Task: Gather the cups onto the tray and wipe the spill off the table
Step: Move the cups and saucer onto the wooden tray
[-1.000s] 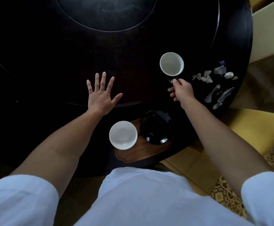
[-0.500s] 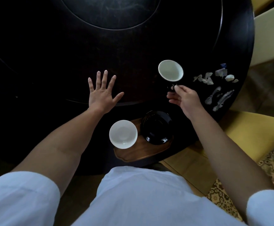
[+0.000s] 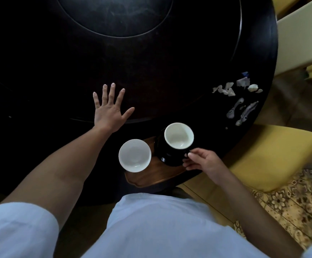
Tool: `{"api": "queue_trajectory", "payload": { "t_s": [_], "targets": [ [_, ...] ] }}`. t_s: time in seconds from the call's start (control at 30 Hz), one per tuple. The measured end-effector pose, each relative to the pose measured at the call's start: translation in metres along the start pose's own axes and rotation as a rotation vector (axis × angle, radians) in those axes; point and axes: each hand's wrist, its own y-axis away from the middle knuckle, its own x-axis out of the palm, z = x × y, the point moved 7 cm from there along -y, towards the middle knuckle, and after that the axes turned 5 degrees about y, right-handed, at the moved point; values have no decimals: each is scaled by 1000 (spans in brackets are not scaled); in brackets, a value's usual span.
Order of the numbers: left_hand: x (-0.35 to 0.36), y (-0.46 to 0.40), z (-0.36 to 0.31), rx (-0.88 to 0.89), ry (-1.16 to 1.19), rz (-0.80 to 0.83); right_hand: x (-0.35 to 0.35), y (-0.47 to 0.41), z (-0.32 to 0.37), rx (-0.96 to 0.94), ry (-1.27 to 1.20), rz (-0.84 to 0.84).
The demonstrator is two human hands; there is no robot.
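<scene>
dark wood, nearly black, makes up the round counter [image 3: 39,53], with a raised circular disc [image 3: 114,13] set in its middle. at the near edge sits a brown wooden tray [image 3: 151,176], partly overhanging towards the person's body. on the tray's left end stands a white cup [image 3: 134,155] with no handle showing, upright and empty. just beside it, on the tray's right part, is a black saucer [image 3: 163,154].

the right hand [image 3: 202,162] pinches the handle of a black mug [image 3: 178,137] with a white inside, fingers and thumb curled round the small handle at the mug's near right side. the mug is over the black saucer; whether it rests on it or is just above it cannot be told. it looks slightly tilted, its mouth facing up and a little away.

the left hand [image 3: 109,110] lies flat on the counter, fingers straight and spread, thumb out to the right, holding nothing. it is well apart from the tray and the cups, to their upper left.

the spill [image 3: 242,110] shows as pale streaks and blotches near the counter's right rim, far right of the mug, with whitish patches [image 3: 225,89] just above them.

beyond the counter's edge a yellow cushion [image 3: 263,155] and a patterned floor [image 3: 285,207] are in view. light blue sleeves [image 3: 17,229] and shirt fill the bottom.
</scene>
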Motion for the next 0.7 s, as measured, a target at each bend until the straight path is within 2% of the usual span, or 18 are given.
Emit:
{"api": "queue_trajectory", "payload": {
  "t_s": [0.33, 0.57, 0.7],
  "targets": [
    [-2, 0, -3, -10, 19, 34, 5, 5, -18, 41, 51, 23],
    [-1, 1, -7, -15, 28, 40, 3, 10, -26, 49, 237, 41],
    [-1, 0, -6, -14, 32, 37, 0, 7, -37, 56, 311, -20]
  ]
}}
